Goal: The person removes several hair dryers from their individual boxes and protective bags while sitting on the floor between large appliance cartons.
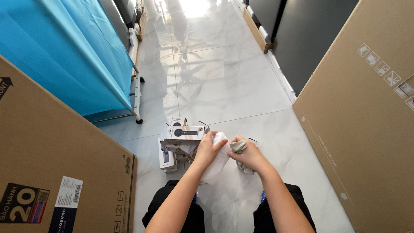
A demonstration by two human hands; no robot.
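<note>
White pouch (217, 162), soft and pale, sits at lower centre of the frame, held above the floor (224, 86) between both hands. Left hand (208, 149) has its fingers wrapped over the upper edge of the pouch, closed on it. Right hand (247, 156) has its fingers curled shut around a small grey item (237, 146) at the top of the pouch; whether that item is inside the pouch or only against it cannot be told.

Just left of the hands, a stack of small white boxes (181, 142) stands on the floor. The topmost box lies flat with a dark product picture on its face, and several have flaps raised. Contents of the boxes cannot be seen.

Large brown cartons lean at both edges: one at lower left (56, 168), one along the right side (366, 129). A blue sheet (73, 47) drapes a wheeled rack at upper left. The person's dark-clad knees (177, 211) show at the bottom edge.
</note>
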